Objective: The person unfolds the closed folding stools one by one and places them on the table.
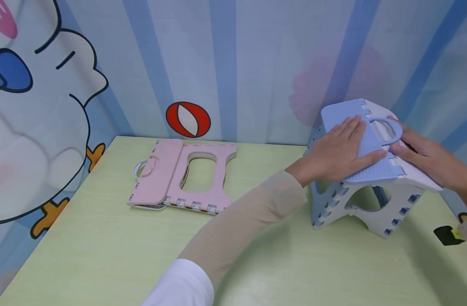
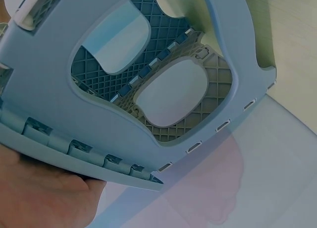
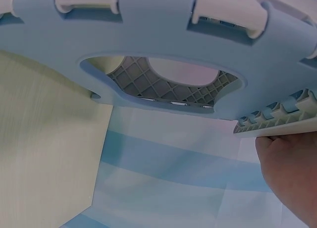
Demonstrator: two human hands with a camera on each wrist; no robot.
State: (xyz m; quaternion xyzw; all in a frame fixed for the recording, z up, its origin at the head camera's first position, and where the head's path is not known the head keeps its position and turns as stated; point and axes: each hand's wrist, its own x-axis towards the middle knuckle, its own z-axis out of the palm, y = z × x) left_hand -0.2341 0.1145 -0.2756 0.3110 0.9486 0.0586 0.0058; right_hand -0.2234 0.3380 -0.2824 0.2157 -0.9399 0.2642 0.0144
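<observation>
Tabletop (image 1: 103,255), left hand (image 1: 333,153) on stool (image 1: 340,112), handle (image 1: 397,128) partly hiding right fingers (image 1: 412,136)

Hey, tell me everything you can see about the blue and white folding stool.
The folding stool looks plastic, with one blue top half, one white, and a blue loop handle. Its leg panels have large rounded cutouts and lattice ribbing inside. It stands upright on the right of the table, opened out, its top peaked, not flat. The left hand lies on the blue half, the right hand on the white.
</observation>
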